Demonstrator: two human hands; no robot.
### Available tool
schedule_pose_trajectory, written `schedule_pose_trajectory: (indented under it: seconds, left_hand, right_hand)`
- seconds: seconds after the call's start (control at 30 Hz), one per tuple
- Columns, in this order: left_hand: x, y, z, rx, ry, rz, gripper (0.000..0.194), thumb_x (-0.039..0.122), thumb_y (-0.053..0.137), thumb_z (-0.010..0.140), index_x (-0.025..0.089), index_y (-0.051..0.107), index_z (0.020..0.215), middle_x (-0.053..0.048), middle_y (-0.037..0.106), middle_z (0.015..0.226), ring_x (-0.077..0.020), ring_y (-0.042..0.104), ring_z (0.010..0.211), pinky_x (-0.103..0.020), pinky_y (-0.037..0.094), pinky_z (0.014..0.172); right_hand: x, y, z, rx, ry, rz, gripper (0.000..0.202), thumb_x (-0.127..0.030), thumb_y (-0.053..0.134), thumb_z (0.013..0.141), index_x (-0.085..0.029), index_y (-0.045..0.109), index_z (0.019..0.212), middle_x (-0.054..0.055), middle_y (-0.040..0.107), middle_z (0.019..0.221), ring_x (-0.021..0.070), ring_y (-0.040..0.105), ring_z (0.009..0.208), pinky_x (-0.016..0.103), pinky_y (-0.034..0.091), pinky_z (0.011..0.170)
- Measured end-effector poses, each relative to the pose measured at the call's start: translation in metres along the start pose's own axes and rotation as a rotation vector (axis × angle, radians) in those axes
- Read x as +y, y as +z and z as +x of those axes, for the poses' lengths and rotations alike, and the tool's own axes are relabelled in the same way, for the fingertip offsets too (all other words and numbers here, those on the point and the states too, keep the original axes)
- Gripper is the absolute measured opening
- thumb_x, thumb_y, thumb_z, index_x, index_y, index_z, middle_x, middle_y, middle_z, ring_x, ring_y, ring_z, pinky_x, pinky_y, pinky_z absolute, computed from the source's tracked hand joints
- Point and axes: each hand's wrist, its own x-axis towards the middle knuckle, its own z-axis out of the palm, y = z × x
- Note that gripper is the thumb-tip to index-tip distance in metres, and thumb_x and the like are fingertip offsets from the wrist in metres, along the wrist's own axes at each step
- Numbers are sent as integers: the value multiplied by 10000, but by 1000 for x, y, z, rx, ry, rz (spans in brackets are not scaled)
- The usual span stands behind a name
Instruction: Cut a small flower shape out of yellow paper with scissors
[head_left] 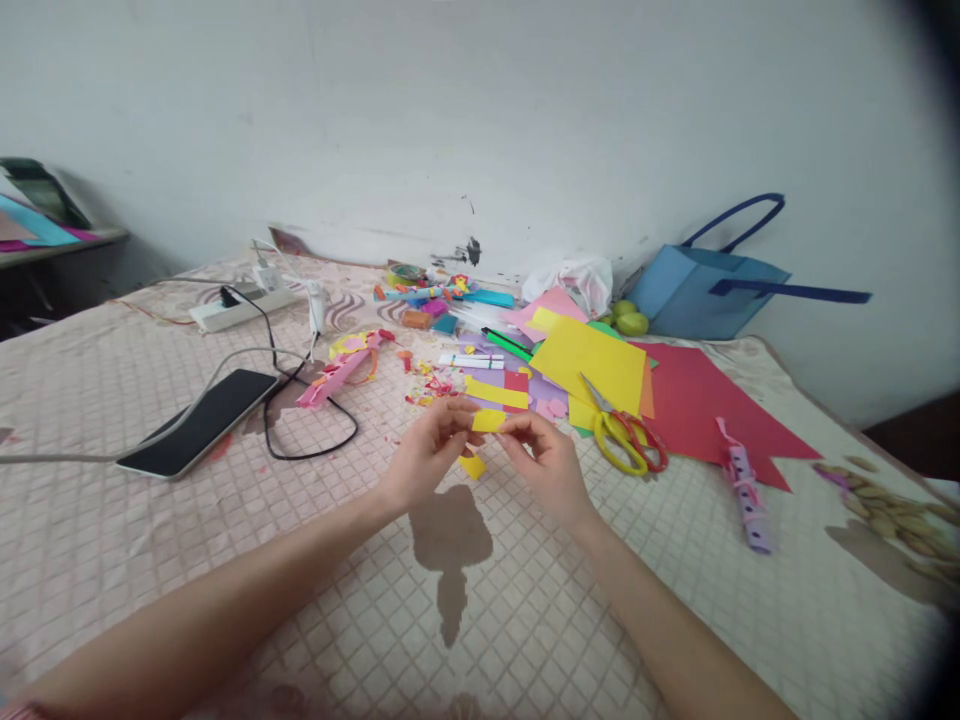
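Observation:
Between my two hands, just above the table, is a small yellow paper piece (487,421). My left hand (427,450) pinches its left end between thumb and fingers. Its right end is pinched by my right hand (547,458). Another yellow paper scrap (473,466) shows beneath, close to my left fingers. Beyond my hands lie a yellow paper strip (499,392) and a red paper piece (517,381) on purple paper. Scissors (622,435) with yellow and red handles rest to the right of my right hand, their blades on yellow paper (589,355).
A phone (199,423) with a cable lies at left, near a power strip (244,310). Red paper (705,400), a purple paper roll (746,500) and a blue bag (712,290) are at right. Colourful paper bits (435,385) and a green cutter (507,344) lie ahead.

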Motion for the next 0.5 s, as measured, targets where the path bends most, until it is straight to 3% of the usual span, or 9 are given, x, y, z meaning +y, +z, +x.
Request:
schedule_pose_trajectory:
  seconds: [0.13,0.5]
  left_hand:
    - [-5,-1,0,28,15,87,128,185,632,749,144,587,861,-45,626,838,-141,600,788,-281,485,730]
    - [1,1,0,69,-53,18,160,246,700,701,126,594,698,1,577,685,-88,532,633,-214,430,607]
  right_hand:
    - [1,4,-2,-4,82,98,46,-244,600,792,-217,593,828,6,616,802,155,588,734,290,474,693]
    - [-4,14,-5,33,259,279,194,-376,666,739,-206,572,749,-8,580,724,138,548,652,273,466,617]
